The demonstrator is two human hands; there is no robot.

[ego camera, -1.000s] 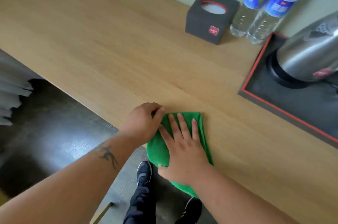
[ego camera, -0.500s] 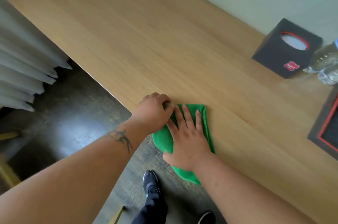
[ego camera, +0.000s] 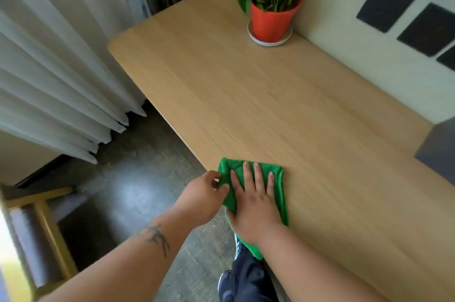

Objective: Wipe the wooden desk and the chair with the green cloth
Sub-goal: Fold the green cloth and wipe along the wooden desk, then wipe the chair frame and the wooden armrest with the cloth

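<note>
At the near edge of the surface: green cloth (ego camera: 279,179), folded, partly hanging off the edge toward the floor.
Cloth axis: long side runs from the near edge inward across the wooden desk (ego camera: 270,94) (far corners point away from the person).
Right hand (ego camera: 253,200): grip open, palm flat on the cloth, fingers spread and pointing inward.
Left hand (ego camera: 203,194): grip closed, pinching the cloth's left edge.
Far corner: potted plant (ego camera: 272,8), well apart.
Lower left: chair (ego camera: 39,232), on the floor beside the curtains (ego camera: 49,67).
</note>
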